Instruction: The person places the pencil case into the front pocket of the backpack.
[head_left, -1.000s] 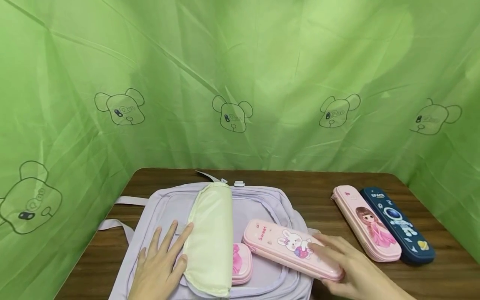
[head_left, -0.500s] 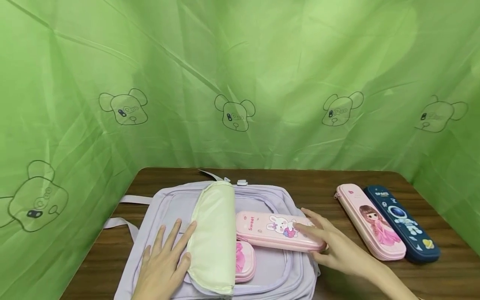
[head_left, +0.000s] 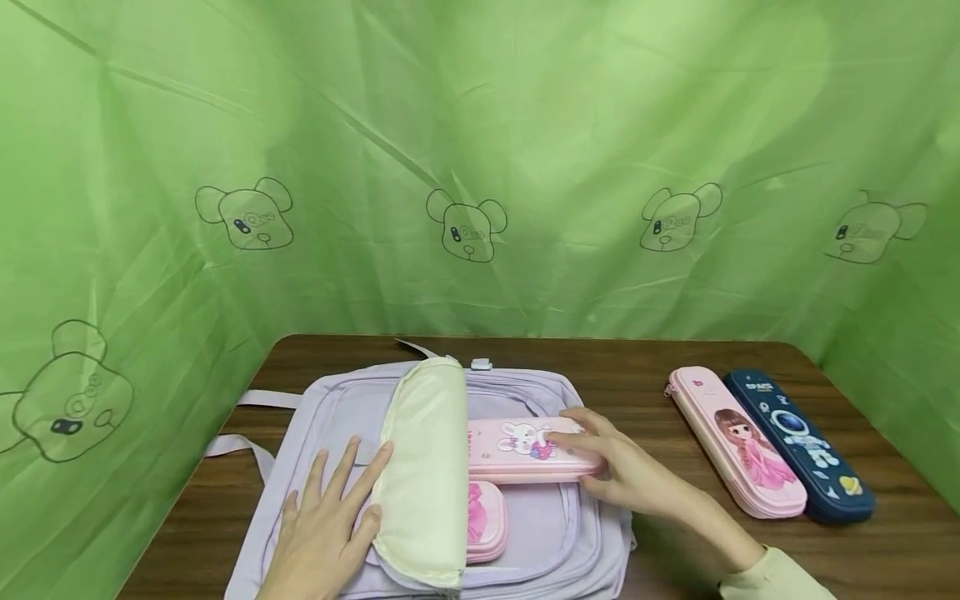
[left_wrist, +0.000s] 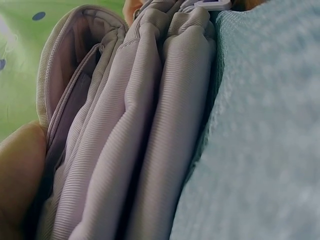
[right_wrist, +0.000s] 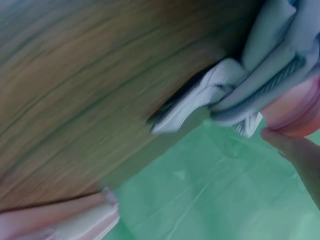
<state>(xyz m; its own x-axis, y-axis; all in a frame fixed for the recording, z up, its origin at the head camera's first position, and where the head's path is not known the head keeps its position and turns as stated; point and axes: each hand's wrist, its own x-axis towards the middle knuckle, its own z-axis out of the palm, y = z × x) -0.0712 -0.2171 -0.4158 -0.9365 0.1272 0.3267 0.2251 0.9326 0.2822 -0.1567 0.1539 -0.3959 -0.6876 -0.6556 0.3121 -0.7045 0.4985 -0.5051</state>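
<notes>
Your right grip [head_left: 622,471] is clamped on the near end of the rabbit pencil case [head_left: 517,450], thumb low on one side and fingers over the top. The case lies in the open pocket of the backpack [head_left: 337,404], its far end hidden behind the turned-back flap [head_left: 427,475]. Your left grip [head_left: 322,517] is not closed on anything: its fingers lie straight and spread on the bag, the nearest at the flap's edge.

The likeliest trouble is a snag: if the flap sags because your left grip eases off, the hidden end could catch on it. The small pink case [head_left: 486,529] lies just beside the rabbit one, so a skewed push might ride up on it or jam the two. Holding only one end, you could also let the case twist.

Compared with half a second ago, the rabbit case sits further left, with most of its "Sweet" lettering now covered by the flap. Your left grip stays put, and so do the doll case [head_left: 738,442] and the blue case [head_left: 798,450] on the worktop [head_left: 637,375].
</notes>
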